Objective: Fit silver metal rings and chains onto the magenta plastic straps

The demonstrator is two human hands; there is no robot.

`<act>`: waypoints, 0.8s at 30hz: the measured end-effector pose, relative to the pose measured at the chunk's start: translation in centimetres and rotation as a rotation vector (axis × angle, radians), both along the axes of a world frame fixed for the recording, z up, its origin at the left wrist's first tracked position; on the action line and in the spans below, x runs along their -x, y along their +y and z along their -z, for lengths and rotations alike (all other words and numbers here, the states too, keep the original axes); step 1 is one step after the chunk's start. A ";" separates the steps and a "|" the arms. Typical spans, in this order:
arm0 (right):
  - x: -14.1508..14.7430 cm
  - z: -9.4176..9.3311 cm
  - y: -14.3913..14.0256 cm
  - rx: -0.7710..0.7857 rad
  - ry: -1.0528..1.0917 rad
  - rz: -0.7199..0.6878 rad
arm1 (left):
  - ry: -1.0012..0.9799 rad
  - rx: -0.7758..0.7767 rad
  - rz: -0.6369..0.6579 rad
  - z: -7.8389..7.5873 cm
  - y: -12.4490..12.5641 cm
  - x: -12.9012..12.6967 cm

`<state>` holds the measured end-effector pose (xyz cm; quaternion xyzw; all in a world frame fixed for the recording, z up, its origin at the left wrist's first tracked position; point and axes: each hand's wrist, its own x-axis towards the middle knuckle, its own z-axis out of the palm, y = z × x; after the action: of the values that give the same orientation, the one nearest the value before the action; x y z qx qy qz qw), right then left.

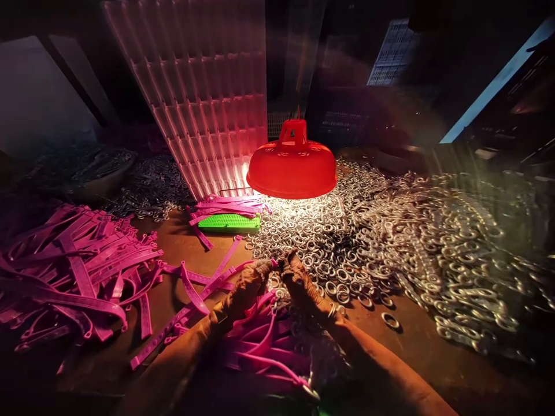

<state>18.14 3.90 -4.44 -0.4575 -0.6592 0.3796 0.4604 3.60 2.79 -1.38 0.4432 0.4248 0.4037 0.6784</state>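
Note:
My left hand is closed on a pink strap, whose small end pokes out past the fingertips. Close beside it, my right hand has its fingers pinched together at that end; whatever they hold is too small to make out. Both hands seem to have wrapped or covered fingertips. Silvery metal rings lie heaped just beyond and to the right of the hands. Below them hang or lie more pink straps, at least one with a metal piece at its end.
A red lamp hangs low over the rings. Pink straps form a big pile on the left of the brown table. A green perforated block carries more straps. Behind stands a ribbed translucent panel. Metal pieces are heaped at right.

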 end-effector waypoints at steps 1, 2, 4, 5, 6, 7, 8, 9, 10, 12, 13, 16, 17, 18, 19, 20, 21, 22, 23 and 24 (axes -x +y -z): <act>-0.1 -0.2 0.1 0.015 -0.019 0.011 | 0.066 -0.068 -0.004 -0.2 -0.2 0.0; -0.1 -0.4 0.3 0.033 -0.038 0.012 | 0.120 -0.122 -0.008 -0.4 -0.3 -0.1; -0.1 -0.8 0.7 0.066 -0.056 -0.006 | 0.154 -0.179 -0.015 -0.4 -0.2 -0.2; -0.1 -1.0 0.9 0.075 -0.052 -0.012 | 0.155 -0.184 -0.021 -0.2 0.0 -0.3; 0.0 -1.2 1.1 0.074 -0.039 -0.010 | 0.157 -0.172 -0.029 -0.1 0.3 -0.3; 0.1 -1.5 1.3 0.070 -0.025 -0.005 | 0.166 -0.148 -0.034 0.1 0.7 -0.3; 0.2 -1.8 1.4 0.062 -0.012 -0.003 | 0.180 -0.121 -0.030 0.0 1.0 -0.2; 0.2 -2.3 1.3 0.056 -0.004 -0.014 | 0.198 -0.094 -0.020 -0.3 1.3 0.0; 0.2 -2.8 1.0 0.057 -0.004 -0.040 | 0.215 -0.072 -0.005 -0.9 1.4 0.2; -0.1 -4.2 -0.1 0.074 -0.047 -0.130 | 0.239 -0.067 0.039 -2.8 1.5 0.8; -0.3 -5.0 -0.9 0.078 -0.093 -0.180 | 0.255 -0.066 0.067 -4.1 1.3 1.1; -1.1 -7.1 -4.5 0.025 -0.288 -0.257 | 0.333 -0.049 0.221 -7.5 0.1 2.1; -1.4 -7.6 -5.9 -0.018 -0.348 -0.258 | 0.338 -0.054 0.274 -8.3 -0.5 2.3; -1.6 -8.0 -7.2 -0.060 -0.396 -0.251 | 0.329 -0.060 0.323 -8.7 -1.2 2.6; -1.9 -8.1 -8.5 -0.095 -0.437 -0.243 | 0.313 -0.060 0.364 -8.9 -2.0 2.7; -2.1 -8.1 -9.7 -0.114 -0.470 -0.240 | 0.300 -0.048 0.398 -8.8 -2.8 2.9; -2.3 -7.9 -10.7 -0.119 -0.496 -0.242 | 0.291 -0.025 0.428 -8.6 -3.7 3.0; -2.4 -7.6 -11.6 -0.116 -0.510 -0.243 | 0.281 0.009 0.461 -8.2 -4.6 3.0; -2.6 -7.1 -12.4 -0.101 -0.507 -0.234 | 0.267 0.047 0.483 -7.8 -5.6 3.0; -2.8 -6.6 -13.0 -0.082 -0.486 -0.214 | 0.241 0.084 0.485 -7.4 -6.5 2.9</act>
<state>20.91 -9.12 2.17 -0.4441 -0.8098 0.2781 0.2640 0.73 -3.69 6.00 0.5482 0.4005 0.1559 0.7175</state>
